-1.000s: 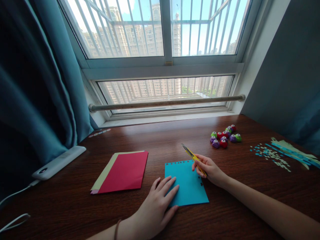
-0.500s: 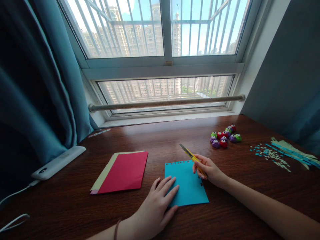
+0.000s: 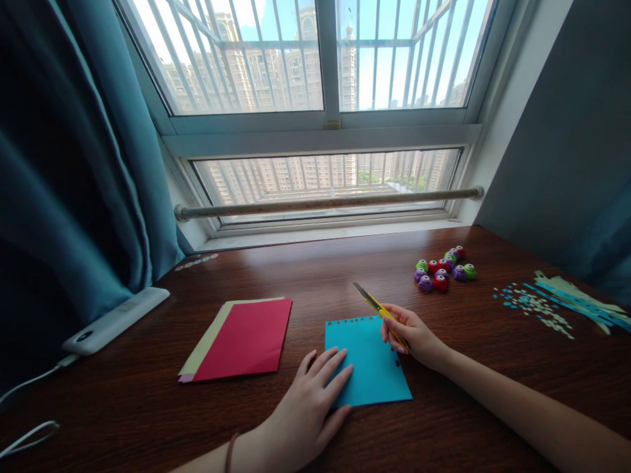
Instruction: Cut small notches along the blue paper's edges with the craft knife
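Observation:
A square of blue paper lies flat on the dark wooden table, with small holes punched along its top and right edges. My left hand rests with fingers spread on the paper's left side. Above the paper's upper right corner, my right hand grips a yellow utility knife. Its dark blade is extended and points up and to the left, away from the paper. Part of the right edge is hidden behind my right hand.
Left of the paper lies a stack of red and pale-green sheets. A white power bank with a cable is farther left. Small coloured eyeball figures, paper bits and paper strips lie at the right. A window stands behind.

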A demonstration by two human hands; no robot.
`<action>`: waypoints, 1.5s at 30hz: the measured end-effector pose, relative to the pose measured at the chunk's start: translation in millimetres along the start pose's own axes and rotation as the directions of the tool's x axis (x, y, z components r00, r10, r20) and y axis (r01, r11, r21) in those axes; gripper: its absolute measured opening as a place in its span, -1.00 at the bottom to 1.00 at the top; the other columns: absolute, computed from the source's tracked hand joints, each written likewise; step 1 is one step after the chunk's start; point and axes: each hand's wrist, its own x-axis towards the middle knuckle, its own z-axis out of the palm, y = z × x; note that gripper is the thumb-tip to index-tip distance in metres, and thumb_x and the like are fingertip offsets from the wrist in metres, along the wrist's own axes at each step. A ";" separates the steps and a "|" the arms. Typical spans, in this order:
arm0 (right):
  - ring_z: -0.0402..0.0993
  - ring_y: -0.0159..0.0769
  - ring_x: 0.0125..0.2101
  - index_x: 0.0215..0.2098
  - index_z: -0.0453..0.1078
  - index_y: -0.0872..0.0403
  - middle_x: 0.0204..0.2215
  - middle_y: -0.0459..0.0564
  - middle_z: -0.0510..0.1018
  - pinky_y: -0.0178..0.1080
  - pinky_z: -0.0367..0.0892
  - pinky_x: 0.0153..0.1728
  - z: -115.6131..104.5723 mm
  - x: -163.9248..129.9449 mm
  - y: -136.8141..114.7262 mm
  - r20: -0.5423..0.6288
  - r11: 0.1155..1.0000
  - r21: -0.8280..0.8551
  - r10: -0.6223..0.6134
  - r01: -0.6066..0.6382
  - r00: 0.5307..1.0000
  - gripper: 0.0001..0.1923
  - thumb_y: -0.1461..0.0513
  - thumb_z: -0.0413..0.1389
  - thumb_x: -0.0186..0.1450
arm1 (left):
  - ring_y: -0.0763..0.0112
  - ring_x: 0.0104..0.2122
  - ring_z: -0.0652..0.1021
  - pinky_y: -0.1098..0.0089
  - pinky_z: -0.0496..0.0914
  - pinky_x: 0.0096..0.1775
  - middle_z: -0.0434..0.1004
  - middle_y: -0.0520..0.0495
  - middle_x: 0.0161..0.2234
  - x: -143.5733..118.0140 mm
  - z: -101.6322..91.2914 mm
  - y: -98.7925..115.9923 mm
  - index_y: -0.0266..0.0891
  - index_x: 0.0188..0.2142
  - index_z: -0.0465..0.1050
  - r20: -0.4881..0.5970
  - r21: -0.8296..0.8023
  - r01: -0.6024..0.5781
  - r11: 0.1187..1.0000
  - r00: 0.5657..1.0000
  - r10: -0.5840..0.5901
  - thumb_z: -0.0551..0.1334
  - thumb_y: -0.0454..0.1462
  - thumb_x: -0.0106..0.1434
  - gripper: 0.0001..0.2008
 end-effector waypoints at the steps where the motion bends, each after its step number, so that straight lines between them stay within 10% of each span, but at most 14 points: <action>1: 0.14 -0.56 -0.78 -0.04 0.12 0.17 -0.55 -0.08 0.42 -0.50 -0.06 -0.81 0.5 0.0 -0.3 -0.003 1.000 0.003 0.001 -0.001 1.000 -0.55 0.06 0.12 0.27 | 0.08 0.18 0.12 -0.06 0.12 0.12 0.01 -0.10 0.23 0.1 0.0 0.0 -0.13 0.20 0.07 0.008 0.001 0.001 1.000 1.000 -0.001 0.08 -0.22 0.33 -0.54; 20: 0.29 -0.47 -0.61 -0.16 0.28 0.16 -0.40 0.02 0.44 -0.44 0.13 -0.67 5.2 -2.2 -11.4 0.000 0.998 0.019 0.053 -0.053 0.999 -0.64 0.03 0.12 0.26 | 0.11 0.19 0.09 -0.05 0.06 0.14 0.00 -0.07 0.23 1.7 2.6 -0.8 -0.16 0.24 -0.04 0.043 -0.047 0.033 0.998 0.999 -0.031 0.06 -0.18 0.34 -0.48; 24: 0.20 -0.50 -0.60 -0.20 0.34 0.15 -0.37 0.00 0.41 -0.43 0.07 -0.65 1.6 0.2 -24.2 0.020 0.980 -0.195 0.053 -0.048 0.998 -0.66 0.04 0.14 0.23 | 0.13 0.19 0.07 -0.03 0.06 0.15 0.00 0.00 0.24 0.2 1.7 -0.3 -0.11 0.23 -0.02 0.043 -0.047 0.041 0.998 0.998 -0.039 0.05 -0.15 0.35 -0.51; 30: 0.38 -0.31 -0.45 0.01 0.35 0.08 -0.42 -0.03 0.48 -0.32 0.22 -0.44 6.3 9.6 -68.3 0.197 0.590 -0.768 -0.156 0.251 0.968 -0.67 0.15 0.06 0.31 | 0.16 0.23 -0.06 -0.04 0.00 0.16 -0.18 -0.01 0.28 -1.8 8.8 0.1 -0.12 0.26 -0.13 -0.033 0.040 0.100 0.994 0.995 -0.099 -0.04 -0.18 0.40 -0.52; 34: 0.44 -0.24 -0.36 0.05 0.36 0.01 -0.26 -0.01 0.53 -0.29 0.23 -0.36 16.8 27.3 -85.9 0.355 0.296 -0.884 -0.082 0.363 0.931 -0.67 0.20 0.04 0.32 | 0.11 0.24 -0.13 -0.09 -0.04 0.16 -0.28 -0.12 0.28 0.3 11.7 0.5 -0.19 0.27 -0.15 -0.038 0.089 0.182 0.979 0.983 -0.179 -0.06 -0.10 0.40 -0.48; 45: 0.46 -0.28 -0.36 -0.01 0.41 0.09 -0.20 -0.03 0.52 -0.38 0.24 -0.39 12.3 42.3 -52.4 0.319 0.408 -0.873 0.066 0.266 0.945 -0.65 0.18 0.07 0.27 | 0.07 0.22 -0.03 -0.11 -0.04 0.15 -0.13 -0.21 0.26 0.8 3.8 2.1 -0.18 0.26 -0.11 0.036 0.018 0.186 0.982 0.982 -0.186 0.00 0.01 0.33 -0.39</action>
